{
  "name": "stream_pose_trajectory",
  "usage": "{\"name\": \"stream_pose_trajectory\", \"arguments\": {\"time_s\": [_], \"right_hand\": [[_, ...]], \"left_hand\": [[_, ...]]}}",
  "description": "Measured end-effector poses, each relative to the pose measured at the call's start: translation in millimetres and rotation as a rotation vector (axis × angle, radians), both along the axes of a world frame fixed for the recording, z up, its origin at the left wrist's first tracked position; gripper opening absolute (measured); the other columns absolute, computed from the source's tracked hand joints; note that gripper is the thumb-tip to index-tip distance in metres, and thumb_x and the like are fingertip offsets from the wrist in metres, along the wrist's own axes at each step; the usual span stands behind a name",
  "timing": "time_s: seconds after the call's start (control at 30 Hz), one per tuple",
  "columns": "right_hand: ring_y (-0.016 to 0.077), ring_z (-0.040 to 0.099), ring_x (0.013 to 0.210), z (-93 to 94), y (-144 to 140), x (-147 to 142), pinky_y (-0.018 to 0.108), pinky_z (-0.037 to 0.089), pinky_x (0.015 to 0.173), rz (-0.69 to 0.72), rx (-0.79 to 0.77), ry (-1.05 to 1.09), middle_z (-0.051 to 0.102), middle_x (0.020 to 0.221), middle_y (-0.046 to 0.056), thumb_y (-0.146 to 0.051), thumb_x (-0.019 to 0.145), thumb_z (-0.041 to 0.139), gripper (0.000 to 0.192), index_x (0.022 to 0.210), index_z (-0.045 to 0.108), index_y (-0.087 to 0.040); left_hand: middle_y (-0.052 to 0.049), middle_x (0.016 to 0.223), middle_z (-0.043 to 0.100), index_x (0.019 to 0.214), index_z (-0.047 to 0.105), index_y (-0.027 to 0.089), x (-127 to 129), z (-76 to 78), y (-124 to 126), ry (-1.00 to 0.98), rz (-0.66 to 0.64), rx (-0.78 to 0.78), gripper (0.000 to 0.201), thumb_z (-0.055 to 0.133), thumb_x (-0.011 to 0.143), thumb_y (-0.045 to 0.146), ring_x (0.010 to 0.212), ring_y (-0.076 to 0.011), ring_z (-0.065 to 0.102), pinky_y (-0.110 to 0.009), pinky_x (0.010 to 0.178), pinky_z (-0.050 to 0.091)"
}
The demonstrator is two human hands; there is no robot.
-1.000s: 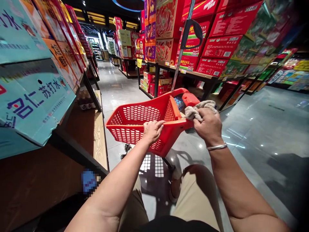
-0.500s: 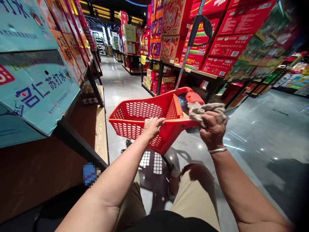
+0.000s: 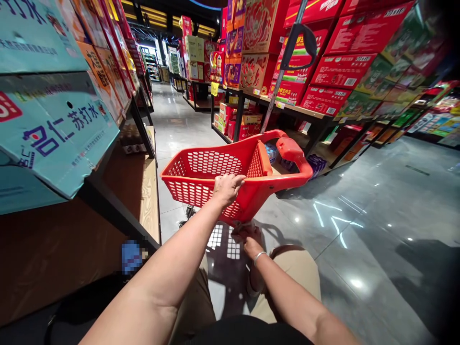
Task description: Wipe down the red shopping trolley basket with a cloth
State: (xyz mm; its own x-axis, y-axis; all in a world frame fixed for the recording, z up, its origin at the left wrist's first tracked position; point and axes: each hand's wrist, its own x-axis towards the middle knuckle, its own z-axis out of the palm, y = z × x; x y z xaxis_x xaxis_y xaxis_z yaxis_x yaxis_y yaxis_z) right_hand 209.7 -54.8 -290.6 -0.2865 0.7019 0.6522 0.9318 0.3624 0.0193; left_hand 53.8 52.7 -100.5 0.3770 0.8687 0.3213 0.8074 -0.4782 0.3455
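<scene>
A red plastic shopping basket on wheels (image 3: 201,177) stands on the glossy floor in front of me. My left hand (image 3: 227,188) grips the basket's near rim. Low under the basket's near bottom edge, my right hand (image 3: 251,239) is closed around a beige cloth (image 3: 240,225), of which only a small bunched part shows at the fingers. A silver bangle sits on that wrist. The basket's curved red handle (image 3: 297,155) is free. A metal pull pole with a black grip (image 3: 299,43) rises behind it. My knees in tan trousers are below.
On the left, a dark shelf unit holds teal cartons (image 3: 53,124) over a wooden lower board (image 3: 147,196). On the right, shelves carry stacked red boxes (image 3: 330,72). A grey floor aisle (image 3: 359,215) runs ahead and to the right.
My right hand has dropped with the cloth from the basket's red handle to beneath the basket's near edge. The left hand has stayed on the rim.
</scene>
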Motion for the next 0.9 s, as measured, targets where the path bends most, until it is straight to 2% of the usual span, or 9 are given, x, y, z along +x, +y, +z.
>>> {"name": "stream_pose_trajectory", "arguments": {"time_s": [0.07, 0.13, 0.27, 0.37, 0.47, 0.57, 0.73, 0.8, 0.9], "right_hand": [[0.0224, 0.06, 0.075, -2.6, 1.6, -1.4, 0.042, 0.048, 0.076, 0.012, -0.014, 0.026, 0.073, 0.081, -0.001, -0.006, 0.076, 0.064, 0.032, 0.079, 0.078, -0.035], [0.02, 0.06, 0.069, 17.7, 2.7, 0.9, 0.039, 0.049, 0.071, 0.016, -0.015, 0.099, 0.072, 0.076, -0.002, -0.007, 0.077, 0.061, 0.032, 0.078, 0.076, -0.035], [0.0221, 0.068, 0.085, 107.7, 0.0, 32.4, 0.041, 0.053, 0.081, -0.019, 0.072, 0.197, 0.074, 0.098, 0.0, -0.008, 0.08, 0.056, 0.038, 0.101, 0.074, -0.034], [0.0304, 0.067, 0.103, 182.7, 1.5, 76.7, 0.052, 0.047, 0.098, -0.071, 0.347, 0.22, 0.07, 0.11, 0.006, -0.014, 0.08, 0.063, 0.039, 0.115, 0.072, -0.031], [0.0327, 0.065, 0.113, 227.8, 7.6, 107.8, 0.053, 0.044, 0.104, -0.131, 0.457, 0.29, 0.068, 0.118, 0.011, -0.016, 0.083, 0.064, 0.039, 0.12, 0.071, -0.027], [0.0317, 0.063, 0.117, 233.1, 7.8, 102.0, 0.049, 0.047, 0.103, -0.076, 0.419, 0.371, 0.066, 0.121, 0.013, -0.017, 0.084, 0.062, 0.038, 0.12, 0.069, -0.024], [0.0298, 0.066, 0.109, 217.1, -11.5, 53.5, 0.055, 0.035, 0.109, -0.131, 0.303, 0.188, 0.07, 0.117, 0.008, -0.019, 0.083, 0.069, 0.029, 0.111, 0.07, -0.027], [0.0278, 0.067, 0.109, 221.3, -16.2, 46.5, 0.05, 0.035, 0.108, -0.104, 0.276, 0.13, 0.071, 0.116, 0.007, -0.018, 0.084, 0.069, 0.027, 0.11, 0.07, -0.026], [0.0248, 0.067, 0.108, 237.8, -15.8, 55.9, 0.043, 0.039, 0.102, -0.022, 0.224, 0.053, 0.072, 0.115, 0.007, -0.016, 0.085, 0.069, 0.026, 0.109, 0.07, -0.025]], "left_hand": [[-0.003, 0.11, 0.071, 0.131, 0.064, 0.037, -1.2, -0.5, -0.3, 0.0, -0.002, 0.003, 0.035, 0.041, 0.105, 0.041, 0.107, -0.0247, 0.058, -0.042, 0.091, 0.035], [-0.003, 0.109, 0.071, 0.131, 0.064, 0.037, -2.7, -1.0, -0.1, 0.0, -0.006, 0.008, 0.036, 0.041, 0.104, 0.04, 0.106, -0.0245, 0.058, -0.042, 0.092, 0.036], [-0.003, 0.11, 0.07, 0.13, 0.065, 0.036, -6.3, -2.7, 1.5, -0.014, -0.02, 0.029, 0.036, 0.041, 0.105, 0.041, 0.106, -0.0239, 0.058, -0.042, 0.094, 0.035], [-0.003, 0.108, 0.07, 0.129, 0.066, 0.035, -10.1, -5.2, 2.5, -0.031, -0.024, 0.041, 0.035, 0.041, 0.105, 0.042, 0.104, -0.0234, 0.058, -0.043, 0.097, 0.035], [-0.003, 0.107, 0.07, 0.129, 0.066, 0.034, -15.9, -7.1, 1.5, -0.049, -0.046, 0.039, 0.036, 0.04, 0.105, 0.042, 0.104, -0.0232, 0.058, -0.043, 0.099, 0.034], [-0.003, 0.11, 0.071, 0.127, 0.066, 0.032, -19.7, -2.7, -3.1, -0.072, -0.064, 0.032, 0.035, 0.044, 0.103, 0.044, 0.106, -0.0237, 0.058, -0.046, 0.104, 0.033], [-0.004, 0.12, 0.07, 0.12, 0.069, 0.03, 2.2, 25.3, -19.9, -0.092, -0.135, 0.065, 0.031, 0.052, 0.098, 0.043, 0.114, -0.0254, 0.059, -0.045, 0.104, 0.037], [-0.005, 0.115, 0.069, 0.125, 0.067, 0.029, 17.3, 36.2, -26.6, -0.049, -0.263, 0.075, 0.032, 0.053, 0.096, 0.035, 0.109, -0.0246, 0.061, -0.041, 0.097, 0.043], [-0.009, 0.111, 0.066, 0.12, 0.067, 0.022, 28.9, 42.1, -32.0, -0.058, -0.191, 0.106, 0.031, 0.056, 0.093, 0.031, 0.105, -0.0261, 0.061, -0.04, 0.094, 0.046]]}}
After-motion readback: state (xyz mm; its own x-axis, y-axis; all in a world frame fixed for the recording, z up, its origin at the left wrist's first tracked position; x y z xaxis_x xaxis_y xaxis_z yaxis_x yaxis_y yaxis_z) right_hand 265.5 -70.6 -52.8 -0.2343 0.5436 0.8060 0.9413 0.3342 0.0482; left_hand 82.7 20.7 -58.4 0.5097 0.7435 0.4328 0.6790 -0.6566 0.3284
